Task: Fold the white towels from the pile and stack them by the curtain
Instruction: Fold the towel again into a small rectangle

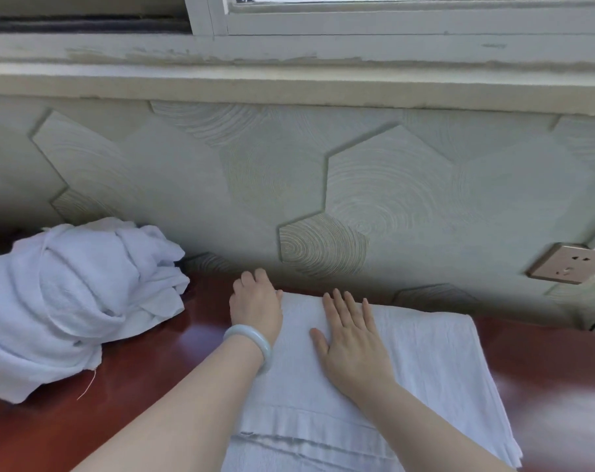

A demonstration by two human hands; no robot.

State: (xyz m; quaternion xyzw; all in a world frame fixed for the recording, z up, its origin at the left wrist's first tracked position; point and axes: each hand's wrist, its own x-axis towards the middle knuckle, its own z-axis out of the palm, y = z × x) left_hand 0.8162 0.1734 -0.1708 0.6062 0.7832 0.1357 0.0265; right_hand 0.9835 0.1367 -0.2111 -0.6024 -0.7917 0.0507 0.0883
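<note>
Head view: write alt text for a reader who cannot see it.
A person's right hand presses flat on a folded white towel on a red-brown table, while the left hand grips its far left corner. A pile of unfolded white towels lies to the left.

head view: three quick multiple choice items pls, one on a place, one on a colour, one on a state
1. The towel pile lies: A right of the folded towel; B left of it; C on the windowsill.
2. The bracelet is: A red; B black; C pale.
3. The right hand is: A flat on the folded towel; B gripping the pile; C lifted clear.
Answers: B, it heaps at frame left; C, whitish ring on the left wrist; A, straight fingers lie on the cloth.
</note>
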